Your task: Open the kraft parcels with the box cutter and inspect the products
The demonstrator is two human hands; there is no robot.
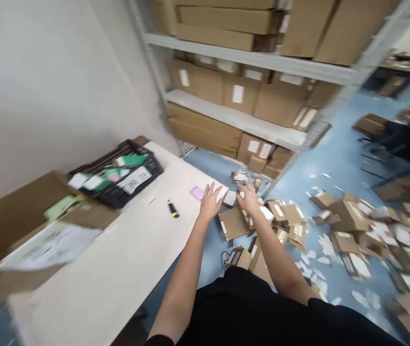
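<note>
My left hand (pixel 210 204) is over the far right corner of the white table (pixel 154 240), its fingers spread. Beside it on the tabletop lies a small pink-purple packet (pixel 197 193). Past the table edge, my right hand (pixel 248 197) reaches out above the floor with its fingers apart. A small box with a pale top (pixel 229 198) shows between the two hands; whether either hand touches it, I cannot tell. A black and yellow marker (pixel 172 209) lies farther left on the table.
A black crate (pixel 138 185) of green and white packets stands against the wall, near an open cardboard box (pixel 93 211). Metal shelves (pixel 248 122) with cartons rise ahead. Opened cardboard boxes (pixel 349 216) and paper scraps litter the blue floor at right.
</note>
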